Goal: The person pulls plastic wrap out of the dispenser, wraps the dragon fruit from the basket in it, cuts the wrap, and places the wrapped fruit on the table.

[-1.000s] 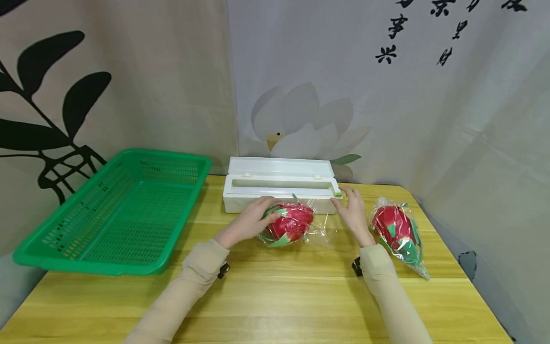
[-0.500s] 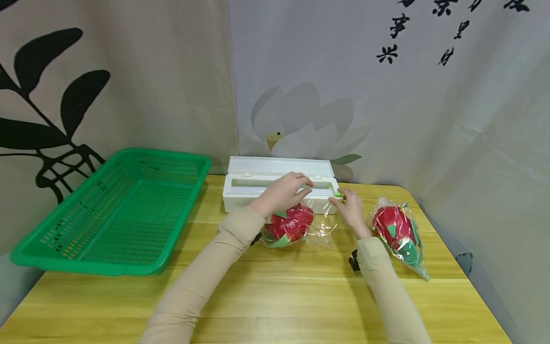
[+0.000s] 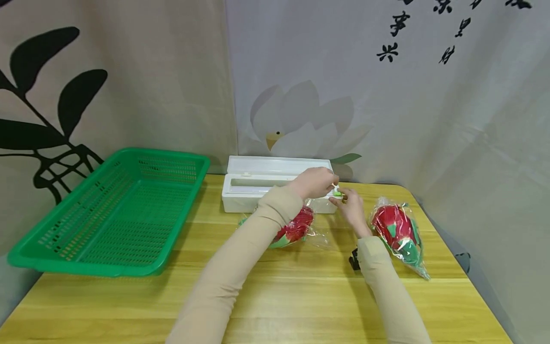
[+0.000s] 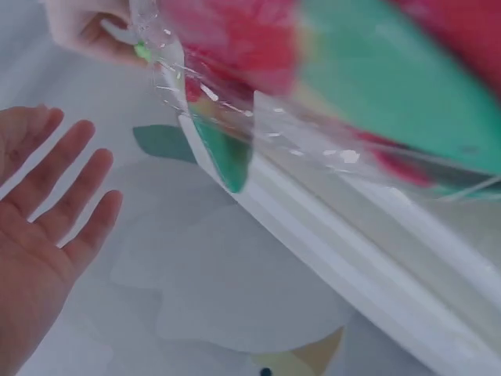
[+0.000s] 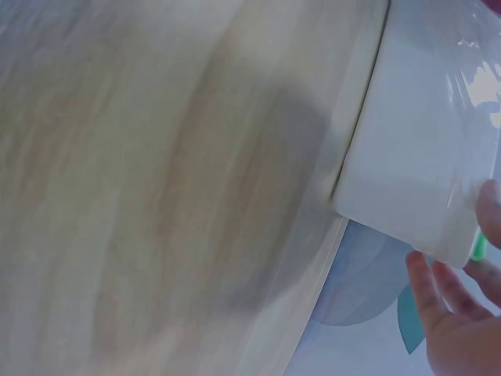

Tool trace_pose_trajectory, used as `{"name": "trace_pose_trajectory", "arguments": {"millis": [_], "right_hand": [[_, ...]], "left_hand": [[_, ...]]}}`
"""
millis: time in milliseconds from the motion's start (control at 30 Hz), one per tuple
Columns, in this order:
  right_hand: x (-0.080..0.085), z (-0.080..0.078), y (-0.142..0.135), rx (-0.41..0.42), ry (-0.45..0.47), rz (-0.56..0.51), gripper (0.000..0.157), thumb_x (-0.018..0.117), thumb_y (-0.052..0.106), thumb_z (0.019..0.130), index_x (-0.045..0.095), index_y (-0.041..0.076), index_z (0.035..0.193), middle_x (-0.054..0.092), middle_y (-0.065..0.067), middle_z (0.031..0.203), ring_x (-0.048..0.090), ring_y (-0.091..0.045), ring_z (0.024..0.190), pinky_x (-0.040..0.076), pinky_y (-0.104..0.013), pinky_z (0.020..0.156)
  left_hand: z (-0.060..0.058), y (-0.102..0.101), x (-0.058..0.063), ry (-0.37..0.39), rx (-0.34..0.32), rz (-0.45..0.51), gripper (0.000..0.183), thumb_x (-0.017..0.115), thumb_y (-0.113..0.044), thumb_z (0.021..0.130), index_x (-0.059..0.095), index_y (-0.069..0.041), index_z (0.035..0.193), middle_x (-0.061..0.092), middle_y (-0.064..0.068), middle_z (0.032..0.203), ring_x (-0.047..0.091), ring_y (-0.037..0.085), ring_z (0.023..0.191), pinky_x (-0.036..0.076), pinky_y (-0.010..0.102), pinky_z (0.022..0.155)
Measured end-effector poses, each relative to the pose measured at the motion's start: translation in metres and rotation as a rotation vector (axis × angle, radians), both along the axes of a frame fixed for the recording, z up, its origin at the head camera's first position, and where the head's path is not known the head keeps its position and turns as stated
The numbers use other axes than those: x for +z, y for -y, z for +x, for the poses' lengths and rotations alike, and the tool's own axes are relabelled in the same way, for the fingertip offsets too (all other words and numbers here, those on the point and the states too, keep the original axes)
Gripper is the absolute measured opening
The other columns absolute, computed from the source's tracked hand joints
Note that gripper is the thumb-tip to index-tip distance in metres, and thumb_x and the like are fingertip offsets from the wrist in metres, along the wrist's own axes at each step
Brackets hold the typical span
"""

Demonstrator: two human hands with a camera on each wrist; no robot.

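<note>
My left hand (image 3: 315,182) is over the right part of a white cling film dispenser (image 3: 240,203), whose lid stands raised. In the left wrist view its fingers are spread and relaxed, holding nothing. My right hand (image 3: 352,210) holds the dispenser's right end, thumb at the front, beside a small green cutter slide (image 3: 337,193). In front of the dispenser lies a red and green dragon fruit (image 3: 296,229) in clear film, partly hidden by my left sleeve. Loose film (image 3: 318,236) trails from its right side.
A second wrapped dragon fruit (image 3: 395,229) lies right of my right forearm. On the left stands a large green plastic basket (image 3: 159,258), partly over the table's edge. A printed curtain (image 3: 172,86) hangs behind the wooden table (image 3: 301,296).
My left hand has left the dragon fruit and moved right across the dispenser toward its green slide. My right hand stays at the dispenser's end.
</note>
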State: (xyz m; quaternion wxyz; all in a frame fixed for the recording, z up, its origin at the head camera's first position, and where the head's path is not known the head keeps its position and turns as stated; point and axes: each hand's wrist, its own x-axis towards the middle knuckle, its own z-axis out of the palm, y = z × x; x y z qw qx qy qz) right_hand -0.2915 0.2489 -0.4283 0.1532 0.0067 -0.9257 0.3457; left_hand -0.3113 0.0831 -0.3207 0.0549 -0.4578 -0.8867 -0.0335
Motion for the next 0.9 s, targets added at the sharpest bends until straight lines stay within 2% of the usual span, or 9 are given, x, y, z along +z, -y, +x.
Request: {"name": "trace_pose_trajectory", "arguments": {"millis": [133,333,500,700,900], "right_hand": [[-0.002,0.001,-0.002,0.002,-0.033,-0.015,0.039,0.071,0.014,0.085,0.062,-0.008,0.116,0.058,-0.030,0.120,0.063,-0.044,0.102,0.054,-0.047,0.089],[-0.003,0.001,-0.004,-0.035,-0.069,-0.021,0.029,0.072,0.010,0.082,0.068,-0.003,0.108,0.064,-0.028,0.112,0.066,-0.041,0.098,0.054,-0.048,0.087],[0.000,0.003,-0.003,-0.061,-0.065,-0.029,0.027,0.071,0.009,0.081,0.069,-0.003,0.106,0.066,-0.025,0.114,0.067,-0.039,0.100,0.054,-0.048,0.087],[0.002,0.002,-0.003,-0.081,-0.045,-0.036,0.030,0.070,0.009,0.082,0.069,-0.003,0.109,0.064,-0.025,0.118,0.067,-0.038,0.101,0.055,-0.046,0.085],[0.002,0.001,-0.002,-0.095,-0.018,-0.058,0.033,0.070,0.008,0.082,0.068,-0.001,0.113,0.064,-0.022,0.120,0.068,-0.036,0.100,0.056,-0.044,0.083]], "left_hand": [[0.000,-0.016,-0.001,-0.010,0.026,-0.124,0.020,0.055,-0.014,0.095,0.069,-0.015,0.109,0.070,-0.001,0.109,0.066,0.015,0.101,0.055,0.034,0.086],[-0.001,-0.034,-0.008,-0.017,0.057,-0.259,0.026,0.067,-0.027,0.087,0.069,-0.021,0.113,0.069,-0.002,0.114,0.065,0.015,0.103,0.054,0.035,0.088],[0.002,-0.042,-0.013,-0.046,0.093,-0.350,0.030,0.062,-0.035,0.090,0.067,-0.022,0.117,0.067,-0.005,0.118,0.064,0.013,0.106,0.053,0.035,0.093],[0.003,-0.048,-0.019,-0.068,0.148,-0.462,0.033,0.053,-0.034,0.095,0.060,-0.024,0.126,0.061,-0.009,0.128,0.059,0.013,0.116,0.049,0.035,0.098],[0.002,-0.049,-0.025,-0.013,0.188,-0.475,0.036,0.048,-0.032,0.098,0.052,-0.030,0.134,0.056,-0.010,0.135,0.057,0.015,0.120,0.046,0.037,0.102]]}}
